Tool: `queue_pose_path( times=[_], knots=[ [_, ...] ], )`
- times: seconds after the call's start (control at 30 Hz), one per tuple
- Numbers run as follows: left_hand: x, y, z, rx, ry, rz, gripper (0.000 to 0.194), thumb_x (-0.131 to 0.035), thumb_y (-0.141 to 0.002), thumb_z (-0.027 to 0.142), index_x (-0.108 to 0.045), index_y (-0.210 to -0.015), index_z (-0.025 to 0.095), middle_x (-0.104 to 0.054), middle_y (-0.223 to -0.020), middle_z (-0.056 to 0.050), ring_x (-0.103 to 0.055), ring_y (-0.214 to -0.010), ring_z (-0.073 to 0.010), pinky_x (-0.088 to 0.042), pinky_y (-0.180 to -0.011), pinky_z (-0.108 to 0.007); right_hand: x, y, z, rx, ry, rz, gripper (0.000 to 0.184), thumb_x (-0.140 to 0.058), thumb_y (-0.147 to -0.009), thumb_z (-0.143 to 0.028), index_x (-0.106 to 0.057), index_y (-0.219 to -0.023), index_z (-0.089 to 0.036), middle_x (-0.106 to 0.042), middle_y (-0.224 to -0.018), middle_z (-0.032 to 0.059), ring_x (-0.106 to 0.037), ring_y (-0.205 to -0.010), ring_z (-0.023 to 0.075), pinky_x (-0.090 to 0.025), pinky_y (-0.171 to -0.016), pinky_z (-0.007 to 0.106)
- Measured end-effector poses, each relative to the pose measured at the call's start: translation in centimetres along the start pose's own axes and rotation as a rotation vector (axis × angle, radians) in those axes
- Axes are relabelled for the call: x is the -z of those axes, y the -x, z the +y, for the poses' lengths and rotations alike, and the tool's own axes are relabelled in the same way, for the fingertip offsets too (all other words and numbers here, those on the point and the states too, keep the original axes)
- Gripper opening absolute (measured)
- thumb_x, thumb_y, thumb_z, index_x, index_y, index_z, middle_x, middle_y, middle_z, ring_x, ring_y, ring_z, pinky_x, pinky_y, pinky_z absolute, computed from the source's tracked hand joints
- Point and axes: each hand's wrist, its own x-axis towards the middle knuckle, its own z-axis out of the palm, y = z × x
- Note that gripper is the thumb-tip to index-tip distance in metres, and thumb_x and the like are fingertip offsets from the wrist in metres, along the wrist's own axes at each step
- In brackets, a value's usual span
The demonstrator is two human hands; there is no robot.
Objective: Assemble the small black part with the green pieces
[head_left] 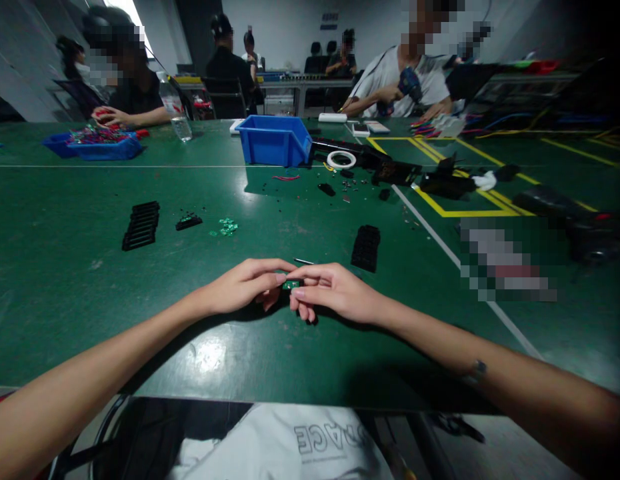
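Note:
Between my two hands, just above the green table (90, 320), is a small green circuit board (291, 285), partly covered by fingers. My left hand (247, 283) pinches its left end with thumb and forefinger. On the other side my right hand (335, 290) grips it, the thumb below and the forefinger along the top. A thin dark rod (304, 261) lies just beyond the fingertips. Farther off are a pile of small green boards (225, 227), some black parts with green pieces (189, 221), a row of black strips (141, 225) and a black block of parts (366, 248).
A blue bin (275, 141) stands at the back centre, with a roll of white tape (341, 159) and scattered small parts beside it. Blue trays (105, 148) of wires and a plastic bottle (177, 110) are back left. Across the table a person (405, 87) holds a power drill (409, 83).

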Motion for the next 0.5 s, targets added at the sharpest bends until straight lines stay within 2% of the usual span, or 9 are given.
queue_pose_path(
  times=[0.37,0.43,0.5],
  knots=[
    [-0.70,0.15,-0.17,-0.053,-0.132,0.090,0.043,-0.045,-0.104,0.042,-0.060,-0.131,0.013,-0.068,-0.077,-0.003,-0.058,-0.064,-0.0108,-0.045,-0.060,-0.020,-0.08,0.10,-0.14,0.007,0.014,-0.009,0.039,-0.069,-0.093,-0.039,-0.065,-0.119,-0.010,-0.073,-0.082,0.0065,-0.069,-0.061,0.0134,-0.056,-0.056,0.025],
    [-0.76,0.12,-0.04,-0.056,-0.166,0.112,0.042,-0.044,-0.104,0.044,-0.062,-0.127,0.013,-0.068,-0.077,-0.003,-0.058,-0.064,-0.0111,-0.044,-0.061,-0.021,-0.21,0.14,-0.18,0.010,0.022,0.002,0.037,-0.069,-0.093,-0.038,-0.065,-0.118,-0.011,-0.073,-0.081,0.0058,-0.069,-0.061,0.0130,-0.056,-0.056,0.025],
    [-0.77,0.06,0.09,-0.056,-0.214,0.143,0.041,-0.045,-0.103,0.046,-0.067,-0.113,0.013,-0.067,-0.075,-0.002,-0.057,-0.064,-0.0110,-0.043,-0.060,-0.021,-0.32,0.19,-0.21,0.014,0.028,0.022,0.034,-0.069,-0.093,-0.037,-0.066,-0.116,-0.011,-0.072,-0.080,0.0050,-0.068,-0.061,0.0124,-0.055,-0.056,0.024]
  ],
)
